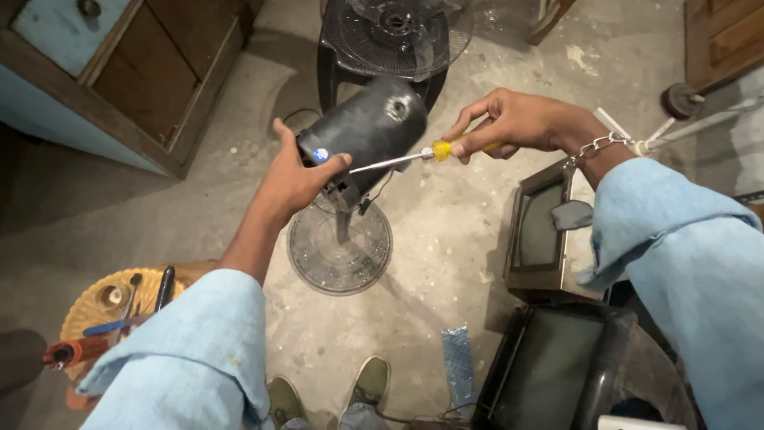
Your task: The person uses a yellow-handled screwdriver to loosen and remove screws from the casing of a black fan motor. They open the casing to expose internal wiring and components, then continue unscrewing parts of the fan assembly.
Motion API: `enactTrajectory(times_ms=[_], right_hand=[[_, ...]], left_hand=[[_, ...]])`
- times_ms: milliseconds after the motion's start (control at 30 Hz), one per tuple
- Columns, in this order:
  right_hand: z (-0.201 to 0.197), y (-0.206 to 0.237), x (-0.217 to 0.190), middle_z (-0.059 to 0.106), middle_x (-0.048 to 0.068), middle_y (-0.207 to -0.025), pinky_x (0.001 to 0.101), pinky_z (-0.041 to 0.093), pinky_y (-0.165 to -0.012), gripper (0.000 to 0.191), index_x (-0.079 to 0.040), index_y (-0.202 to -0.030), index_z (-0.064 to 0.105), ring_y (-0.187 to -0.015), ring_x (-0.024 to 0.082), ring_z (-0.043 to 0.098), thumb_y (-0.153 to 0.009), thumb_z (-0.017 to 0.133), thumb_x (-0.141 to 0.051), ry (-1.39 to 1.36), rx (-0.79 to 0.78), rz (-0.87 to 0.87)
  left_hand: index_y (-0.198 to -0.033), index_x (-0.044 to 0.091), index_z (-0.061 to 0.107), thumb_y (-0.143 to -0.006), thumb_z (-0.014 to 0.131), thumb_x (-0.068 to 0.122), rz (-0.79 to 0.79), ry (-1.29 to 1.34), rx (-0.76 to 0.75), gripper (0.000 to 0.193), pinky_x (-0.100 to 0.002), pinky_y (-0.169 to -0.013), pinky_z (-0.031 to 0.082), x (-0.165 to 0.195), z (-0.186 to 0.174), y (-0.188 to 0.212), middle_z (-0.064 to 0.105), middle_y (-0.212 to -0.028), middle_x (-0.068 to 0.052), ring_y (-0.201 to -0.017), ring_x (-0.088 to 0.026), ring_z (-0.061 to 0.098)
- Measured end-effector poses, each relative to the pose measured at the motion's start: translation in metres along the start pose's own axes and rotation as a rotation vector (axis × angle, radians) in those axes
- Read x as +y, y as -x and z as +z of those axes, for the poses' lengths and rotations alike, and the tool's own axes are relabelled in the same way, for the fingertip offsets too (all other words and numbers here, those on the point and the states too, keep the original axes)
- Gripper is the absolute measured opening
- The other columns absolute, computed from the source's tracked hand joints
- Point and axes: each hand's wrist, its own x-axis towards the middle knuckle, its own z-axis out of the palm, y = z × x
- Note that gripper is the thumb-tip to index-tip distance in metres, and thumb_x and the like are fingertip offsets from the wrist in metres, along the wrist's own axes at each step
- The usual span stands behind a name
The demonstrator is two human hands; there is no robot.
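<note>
Black fan motor housing (368, 127) | left hand (293, 181) grips | right hand (509, 121) drives screwdriver (414, 155)

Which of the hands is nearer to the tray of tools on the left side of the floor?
Left. The left hand grips the black fan motor housing, up and right of the tray; the right hand, holding the yellow-handled screwdriver, is farther right.

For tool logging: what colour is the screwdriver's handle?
Yellow; the screwdriver in the right hand shows best in the head view.
</note>
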Motion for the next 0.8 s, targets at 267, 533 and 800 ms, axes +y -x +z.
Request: enactTrajectory(times_ms=[267, 533, 800], right_hand=[[0.004, -0.028, -0.007, 0.081, 0.005, -0.100, 0.0240, 0.058, -0.083, 0.026, -0.008, -0.105, 0.080, -0.090, 0.009, 0.074, -0.081, 0.085, -0.017, 0.240, 0.049, -0.437], [0.004, -0.041, -0.001, 0.081, 0.004, -0.091, 0.0267, 0.052, -0.069, 0.031, -0.011, -0.107, 0.082, -0.078, 0.010, 0.068, -0.079, 0.085, -0.025, 0.203, 0.068, -0.314], [0.010, -0.024, -0.026, 0.081, 0.002, -0.090, 0.0278, 0.055, -0.073, 0.028, -0.016, -0.105, 0.083, -0.078, 0.011, 0.071, -0.078, 0.086, -0.022, 0.425, 0.168, -0.421]], left_hand=[[-0.158, -0.009, 0.006, -0.070, 0.089, 0.039, 0.097, -0.050, -0.168, 0.129, -0.034, -0.109, 0.046, 0.009, -0.030, -0.029, 0.055, -0.143, -0.027, -0.133, -0.031, 0.058], [-0.158, -0.007, 0.019, -0.069, 0.087, 0.037, 0.190, 0.071, -0.151, 0.120, -0.033, -0.108, 0.047, 0.009, -0.026, -0.028, 0.061, -0.139, -0.025, -0.129, -0.029, 0.063], [-0.158, -0.007, 0.021, -0.073, 0.087, 0.034, 0.192, -0.007, -0.111, 0.115, -0.034, -0.111, 0.044, 0.008, -0.027, -0.028, 0.059, -0.140, -0.026, -0.132, -0.030, 0.060]])
